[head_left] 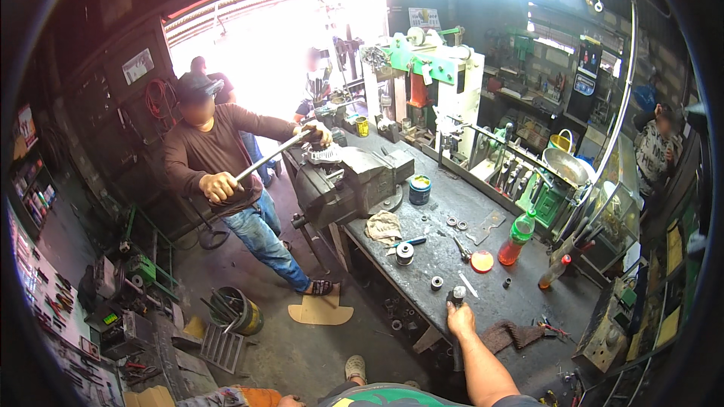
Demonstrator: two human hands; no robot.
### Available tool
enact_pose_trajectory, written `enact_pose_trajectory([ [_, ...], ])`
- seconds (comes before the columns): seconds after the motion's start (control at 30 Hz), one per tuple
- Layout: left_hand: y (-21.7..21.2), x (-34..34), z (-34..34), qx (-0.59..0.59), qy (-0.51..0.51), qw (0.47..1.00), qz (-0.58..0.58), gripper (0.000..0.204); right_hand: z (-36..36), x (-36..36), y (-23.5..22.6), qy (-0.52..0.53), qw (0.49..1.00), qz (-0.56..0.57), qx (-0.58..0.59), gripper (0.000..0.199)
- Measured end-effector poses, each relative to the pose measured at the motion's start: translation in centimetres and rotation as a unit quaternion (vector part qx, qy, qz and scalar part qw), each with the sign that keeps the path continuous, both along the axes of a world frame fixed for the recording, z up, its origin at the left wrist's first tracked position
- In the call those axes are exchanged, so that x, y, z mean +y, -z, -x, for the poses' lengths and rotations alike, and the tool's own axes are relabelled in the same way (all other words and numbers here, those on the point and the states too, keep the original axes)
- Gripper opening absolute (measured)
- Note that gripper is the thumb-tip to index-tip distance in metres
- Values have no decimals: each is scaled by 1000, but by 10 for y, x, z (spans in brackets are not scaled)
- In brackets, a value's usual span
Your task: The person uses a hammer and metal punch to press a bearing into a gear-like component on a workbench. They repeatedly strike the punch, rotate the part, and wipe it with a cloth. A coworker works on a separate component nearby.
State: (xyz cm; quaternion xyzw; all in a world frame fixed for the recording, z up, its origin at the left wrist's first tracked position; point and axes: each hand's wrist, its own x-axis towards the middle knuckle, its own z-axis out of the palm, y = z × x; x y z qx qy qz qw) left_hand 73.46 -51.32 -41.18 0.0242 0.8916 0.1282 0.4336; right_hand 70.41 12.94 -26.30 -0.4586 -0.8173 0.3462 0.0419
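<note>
The right hand (460, 319) is closed over a small dark cylindrical part (456, 295) standing at the near edge of the grey tabletop (452, 203); the left hand (289, 402) barely shows at the bottom rim, and I cannot tell whether it is spread or closed. The step in hand looks like steadying or picking up that part; lifting it would call for a firm grip. Nearby lie three round metal pieces, two bottles and one orange lid (482, 261). Further off, one co-worker (219, 158) pulls a long bar (271, 157) at the single large vise (343, 181).
</note>
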Motion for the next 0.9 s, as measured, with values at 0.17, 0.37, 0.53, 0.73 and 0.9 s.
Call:
enact_pose_trajectory([
  [0.17, 4, -5, 2, -29, -3, 999, 14, 63, -1, 1, 1, 2, 1000, -1, -4, 65],
  [0.37, 0, -6, -1, -57, -11, 998, 21, 69, -1, 4, 6, -4, 1000, 0, 9, 65],
  [0.53, 2, -1, 0, -117, 48, 990, 57, 59, -1, 2, 0, -3, 1000, 0, 2, 65],
  [0.73, 4, -8, 3, -124, 178, 974, 67, 52, -1, -2, -5, 1, 1000, 5, 1, 64],
  [0.9, -6, 11, 0, -124, 6, 989, 78, 51, -3, 3, -5, 5, 1000, 4, 2, 62],
])
